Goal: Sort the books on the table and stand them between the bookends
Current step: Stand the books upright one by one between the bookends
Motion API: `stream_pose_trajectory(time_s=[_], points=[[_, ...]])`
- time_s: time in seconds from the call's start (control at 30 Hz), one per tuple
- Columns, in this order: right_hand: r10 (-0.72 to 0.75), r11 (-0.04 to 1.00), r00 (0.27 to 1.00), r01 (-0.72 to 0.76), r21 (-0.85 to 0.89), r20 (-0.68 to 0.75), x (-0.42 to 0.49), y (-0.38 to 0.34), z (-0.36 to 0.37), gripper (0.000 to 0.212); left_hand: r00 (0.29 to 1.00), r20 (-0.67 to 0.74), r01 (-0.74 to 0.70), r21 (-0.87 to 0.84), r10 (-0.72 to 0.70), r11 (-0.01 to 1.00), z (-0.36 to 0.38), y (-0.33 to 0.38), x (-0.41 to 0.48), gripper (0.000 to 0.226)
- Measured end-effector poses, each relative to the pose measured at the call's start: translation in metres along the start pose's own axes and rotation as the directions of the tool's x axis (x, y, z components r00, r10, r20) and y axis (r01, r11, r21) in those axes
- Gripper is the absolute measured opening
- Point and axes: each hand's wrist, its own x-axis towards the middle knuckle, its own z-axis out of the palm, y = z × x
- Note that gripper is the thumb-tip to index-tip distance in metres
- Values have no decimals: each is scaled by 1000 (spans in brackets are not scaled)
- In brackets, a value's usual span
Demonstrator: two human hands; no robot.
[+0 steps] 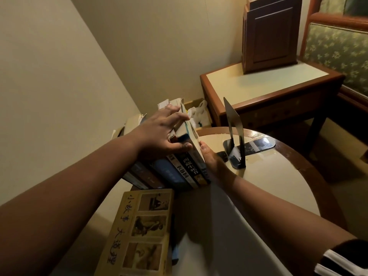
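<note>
A row of several books (175, 172) stands spine-out on the round table (278, 188), leaning a little to the left. My left hand (159, 132) lies over the tops of the rightmost books, thumb against their spines and fingers spread over the page edges. My right hand (213, 160) presses flat against the cover of the outermost book (194, 140). A black metal bookend (235, 136) stands upright to the right, a gap away from the row. A yellow book with photos on its cover (141, 234) lies flat at the near edge. The left bookend is hidden.
A wooden side table (266, 84) with a brown cabinet box (270, 34) stands behind the round table. A cardboard box with white plastic bags (197, 112) sits on the floor by the wall. A green patterned chair (338, 50) is at the right.
</note>
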Motion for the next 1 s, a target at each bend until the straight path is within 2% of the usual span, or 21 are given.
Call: stream_pose_trajectory(time_s=[0.1, 0.17, 0.3, 0.4, 0.5, 0.57, 0.67, 0.77, 0.9, 1.0], points=[[-7, 964, 998, -12, -267, -69, -22, -10, -3, 31, 998, 65, -9, -34, 11, 999, -1, -9, -9, 98], [-25, 924, 991, -26, -382, -128, -45, -10, -3, 32, 999, 46, -18, -73, 21, 997, -1, -12, -11, 98], [-69, 870, 973, -50, -491, -221, -92, 0, -7, 25, 1000, 21, -3, -93, 5, 996, 0, -9, -8, 92], [10, 896, 961, -132, -424, -276, -120, 0, 6, 20, 1000, 10, 0, -88, 1, 996, -2, -2, -7, 89], [54, 926, 959, -152, -346, -279, -130, -3, 32, 14, 1000, 7, 7, -86, -6, 996, -4, 1, -7, 88], [96, 912, 972, -173, -371, -216, -128, -5, 54, 19, 1000, 0, 17, -86, -17, 996, -3, 2, -7, 87], [189, 910, 978, -208, -359, -86, -119, -10, 84, 40, 999, 9, 37, -63, -36, 997, -2, 2, -6, 87], [221, 905, 972, -237, -354, -84, -107, -2, 98, 58, 999, 17, 39, -35, -38, 999, -3, 3, -5, 87], [240, 951, 967, -251, -182, -81, -102, -4, 103, 59, 999, 2, 45, -5, -45, 999, -3, 5, -6, 86], [225, 959, 972, -233, -162, -66, -102, -6, 103, 53, 999, -6, 40, 3, -40, 999, -2, 6, -6, 86]])
